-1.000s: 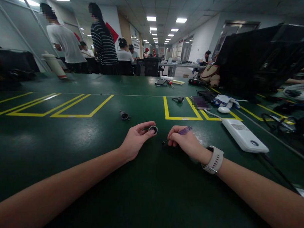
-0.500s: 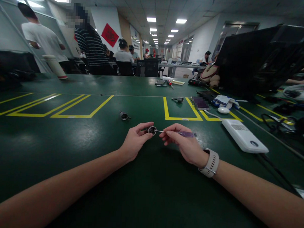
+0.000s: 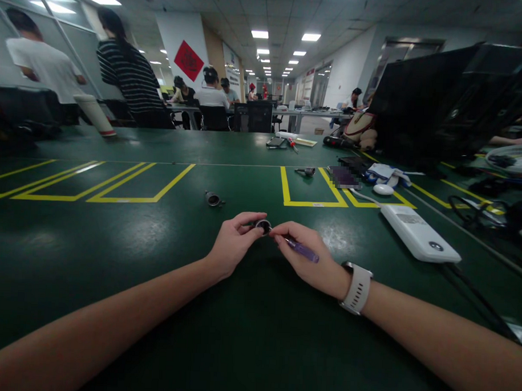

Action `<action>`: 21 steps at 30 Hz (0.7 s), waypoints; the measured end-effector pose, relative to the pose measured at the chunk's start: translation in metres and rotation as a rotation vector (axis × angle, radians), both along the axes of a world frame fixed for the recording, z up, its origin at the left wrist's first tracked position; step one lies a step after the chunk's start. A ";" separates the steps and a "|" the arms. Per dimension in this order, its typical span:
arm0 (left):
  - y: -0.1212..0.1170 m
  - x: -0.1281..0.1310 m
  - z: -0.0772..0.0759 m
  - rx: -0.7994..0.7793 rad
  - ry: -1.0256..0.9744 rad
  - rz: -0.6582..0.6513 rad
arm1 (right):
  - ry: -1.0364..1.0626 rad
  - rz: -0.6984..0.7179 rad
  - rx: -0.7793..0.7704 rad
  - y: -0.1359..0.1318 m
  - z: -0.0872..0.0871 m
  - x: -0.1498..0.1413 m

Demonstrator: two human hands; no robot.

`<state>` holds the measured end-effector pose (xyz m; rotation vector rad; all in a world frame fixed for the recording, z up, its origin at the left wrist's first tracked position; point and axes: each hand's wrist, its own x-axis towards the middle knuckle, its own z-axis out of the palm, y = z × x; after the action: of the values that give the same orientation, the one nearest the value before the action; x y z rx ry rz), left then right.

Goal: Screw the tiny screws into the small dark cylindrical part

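Observation:
My left hand (image 3: pixel 233 243) pinches a small round dark part with a metal rim (image 3: pixel 263 224) just above the green table (image 3: pixel 156 260). My right hand (image 3: pixel 308 259), with a white watch on its wrist, grips a small screwdriver with a purple handle (image 3: pixel 302 250). The screwdriver's tip sits at the round part, and the fingertips of both hands almost touch there.
A similar small part (image 3: pixel 213 199) lies beyond my left hand, and another (image 3: pixel 306 171) sits inside a yellow-taped box. A white flat device (image 3: pixel 419 232), a mouse (image 3: pixel 384 189) and cables lie to the right. Dark monitors (image 3: pixel 439 99) stand at the right; people stand at the far left.
My right hand brought the screwdriver from beside the part up to it, then drew in closer with the handle now angled toward me. The two standing people moved left.

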<state>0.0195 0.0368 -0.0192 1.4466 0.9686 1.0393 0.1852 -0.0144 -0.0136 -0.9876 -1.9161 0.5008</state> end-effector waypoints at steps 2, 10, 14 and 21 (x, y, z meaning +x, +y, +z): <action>0.002 -0.001 -0.002 0.024 0.009 0.003 | -0.046 0.002 0.064 0.000 -0.002 0.000; 0.002 -0.002 -0.004 0.070 0.016 0.037 | -0.148 0.014 0.150 -0.004 -0.005 -0.001; 0.001 -0.001 -0.004 0.075 0.006 0.039 | -0.218 0.014 0.170 -0.005 -0.003 -0.002; 0.001 -0.001 -0.004 0.016 0.019 0.018 | -0.323 0.029 0.225 -0.005 -0.005 -0.003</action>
<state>0.0185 0.0380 -0.0232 1.4654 0.9907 1.0504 0.1820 -0.0190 -0.0188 -0.9355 -2.2192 0.1402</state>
